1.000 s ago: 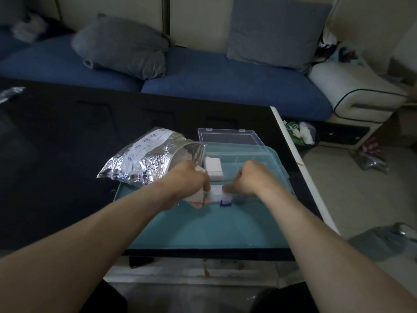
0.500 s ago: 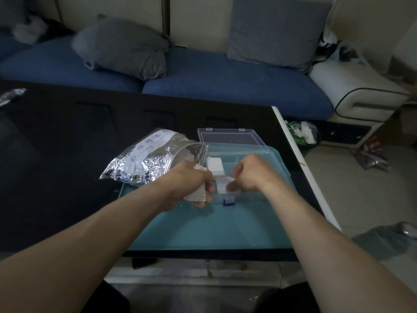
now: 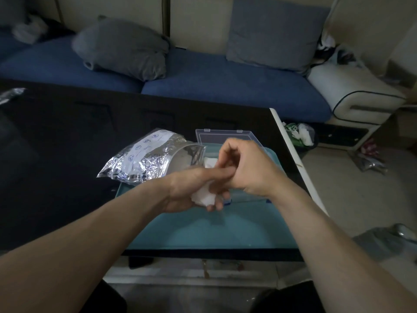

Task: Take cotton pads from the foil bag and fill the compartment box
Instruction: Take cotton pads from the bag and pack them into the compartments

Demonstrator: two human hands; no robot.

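The silver foil bag [image 3: 144, 161] lies on its side on the dark table, its open mouth facing right toward the clear compartment box [image 3: 225, 137], whose lid stands open at the back. My left hand [image 3: 194, 188] grips a bunch of white cotton pads [image 3: 204, 197] just above the box's front. My right hand [image 3: 246, 168] is over the box with fingers curled, touching my left hand's thumb and fingers; whether it pinches a pad is hidden. More white pads [image 3: 209, 162] show in the box's left compartment. My hands cover most of the box.
Box and bag sit on a teal tray [image 3: 203, 229] at the black table's [image 3: 56, 154] front right corner. A blue sofa with grey cushions [image 3: 121, 48] runs behind. Right of the table's white edge, a bin with rubbish [image 3: 300, 134] stands on the floor.
Both hands rose off the box's front compartments and came together. My left hand turned palm up with the pads. My right hand lifted and moved over the left hand.
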